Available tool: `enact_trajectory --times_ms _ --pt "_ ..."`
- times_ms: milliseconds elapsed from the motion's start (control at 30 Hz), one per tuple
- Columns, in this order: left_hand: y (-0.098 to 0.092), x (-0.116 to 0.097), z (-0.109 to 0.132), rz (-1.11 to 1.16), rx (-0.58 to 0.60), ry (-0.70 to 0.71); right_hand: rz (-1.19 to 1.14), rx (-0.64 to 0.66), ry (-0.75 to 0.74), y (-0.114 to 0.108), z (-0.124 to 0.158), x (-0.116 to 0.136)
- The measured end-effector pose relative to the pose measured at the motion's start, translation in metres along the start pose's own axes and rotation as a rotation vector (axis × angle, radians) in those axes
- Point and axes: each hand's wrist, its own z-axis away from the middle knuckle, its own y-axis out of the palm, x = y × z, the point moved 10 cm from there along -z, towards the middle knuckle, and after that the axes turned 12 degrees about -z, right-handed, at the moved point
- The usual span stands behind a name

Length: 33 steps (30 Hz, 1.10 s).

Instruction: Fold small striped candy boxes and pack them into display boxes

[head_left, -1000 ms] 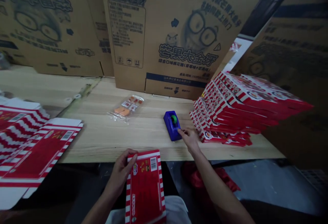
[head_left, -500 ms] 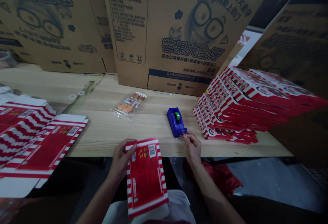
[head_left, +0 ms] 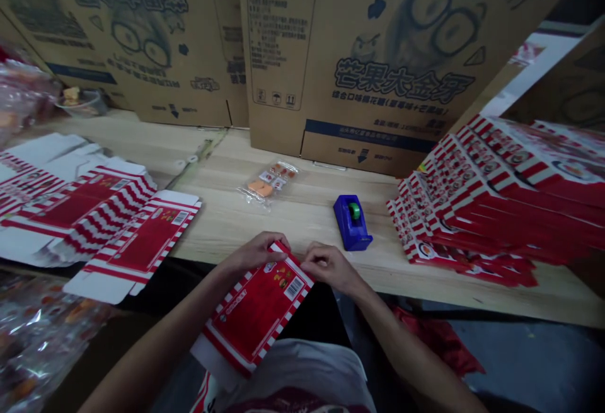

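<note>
A red box with white stripes (head_left: pixel 255 312) rests over my lap at the table's near edge, tilted to the left. My left hand (head_left: pixel 258 251) grips its far left corner, fingers curled over the top. My right hand (head_left: pixel 327 267) pinches the box's far right corner, fingers closed; whether a piece of tape is in them I cannot make out. A blue tape dispenser (head_left: pixel 351 230) with a green roll stands on the wooden table (head_left: pixel 302 211) just beyond my right hand.
A tall leaning stack of flat red-striped boxes (head_left: pixel 486 198) fills the right side. Unfolded striped boxes (head_left: pixel 108 224) lie spread at the left. A clear packet with orange pieces (head_left: pixel 267 185) lies mid-table. Large printed cardboard cartons (head_left: pixel 378 60) wall the back. Plastic bags (head_left: pixel 33 331) sit at lower left.
My right hand left the tape dispenser and came back to the box's far right corner. The box turned and tilted leftward. The camera view shifted left.
</note>
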Motion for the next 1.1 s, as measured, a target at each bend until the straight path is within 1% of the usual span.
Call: enact_trajectory --times_ms 33,67,133,167,233,300,333,367,433,467,500,533,567,600,633,667,700,733,767,800,833,867,900,933,967,1000,1033,1100 --pt "0.003 0.001 0.000 0.007 0.000 0.010 0.101 0.032 -0.008 0.008 -0.008 0.004" --pt "0.004 0.002 0.001 0.011 -0.004 0.020 0.210 0.036 -0.008 0.012 -0.015 0.006" --pt "0.002 0.002 0.006 0.005 -0.019 0.046 0.385 0.015 0.023 0.014 -0.024 0.004" --pt "0.000 0.000 0.009 -0.007 -0.032 0.064 0.420 0.012 0.057 0.013 -0.027 0.000" --pt "-0.006 -0.006 0.017 -0.040 -0.055 0.106 0.372 0.044 0.145 0.013 -0.031 -0.010" --pt "-0.007 -0.016 0.026 -0.052 -0.030 0.141 0.211 0.133 0.242 0.022 -0.035 -0.021" --pt "-0.006 -0.023 0.031 -0.051 -0.001 0.162 0.098 0.219 0.293 0.032 -0.037 -0.026" --pt "-0.004 -0.030 0.036 -0.046 0.037 0.187 -0.032 0.339 0.341 0.047 -0.037 -0.030" --pt "-0.004 -0.041 0.045 -0.029 0.093 0.232 -0.296 0.652 0.420 0.084 -0.035 -0.028" --pt "-0.009 -0.043 0.048 -0.011 0.078 0.235 -0.398 0.789 0.434 0.098 -0.037 -0.024" --pt "-0.020 -0.041 0.051 0.020 0.013 0.215 -0.464 0.868 0.418 0.106 -0.046 -0.020" --pt "-0.037 -0.033 0.054 0.071 -0.113 0.172 -0.485 0.871 0.378 0.108 -0.063 -0.018" --pt "-0.059 -0.020 0.060 0.143 -0.294 0.110 -0.454 0.794 0.317 0.102 -0.090 -0.019" --pt "-0.083 0.000 0.072 0.232 -0.514 0.034 -0.361 0.656 0.232 0.090 -0.123 -0.020" --pt "-0.103 0.022 0.089 0.329 -0.742 -0.044 -0.235 0.497 0.139 0.074 -0.157 -0.020" --pt "-0.116 0.045 0.109 0.410 -0.949 -0.110 -0.096 0.349 0.055 0.058 -0.190 -0.018" --pt "-0.123 0.066 0.128 0.454 -1.113 -0.162 0.045 0.239 -0.017 0.046 -0.218 -0.015" --pt "-0.126 0.082 0.144 0.444 -1.233 -0.204 0.157 0.172 -0.069 0.039 -0.243 -0.013" --pt "-0.127 0.093 0.157 0.372 -1.315 -0.240 0.255 0.141 -0.103 0.037 -0.265 -0.013" --pt "-0.128 0.099 0.168 0.237 -1.369 -0.269 0.329 0.135 -0.120 0.038 -0.284 -0.014" --pt "-0.128 0.099 0.176 0.050 -1.401 -0.293 0.389 0.142 -0.123 0.041 -0.300 -0.017" --pt "-0.128 0.093 0.181 -0.167 -1.417 -0.310 0.452 0.148 -0.124 0.044 -0.312 -0.021" --pt "-0.126 0.084 0.181 -0.394 -1.402 -0.309 0.504 0.163 -0.118 0.049 -0.322 -0.025" --pt "-0.123 0.071 0.174 -0.618 -1.349 -0.276 0.545 0.181 -0.108 0.053 -0.329 -0.030" --pt "-0.118 0.058 0.160 -0.825 -1.250 -0.221 0.575 0.200 -0.101 0.056 -0.334 -0.034" --pt "-0.111 0.046 0.141 -1.000 -1.102 -0.155 0.599 0.221 -0.097 0.058 -0.337 -0.038" --pt "-0.102 0.038 0.120 -1.135 -0.923 -0.090 0.621 0.239 -0.099 0.058 -0.338 -0.040" --pt "-0.085 0.033 0.080 -1.284 -0.545 -0.011 0.648 0.252 -0.121 0.051 -0.337 -0.038"
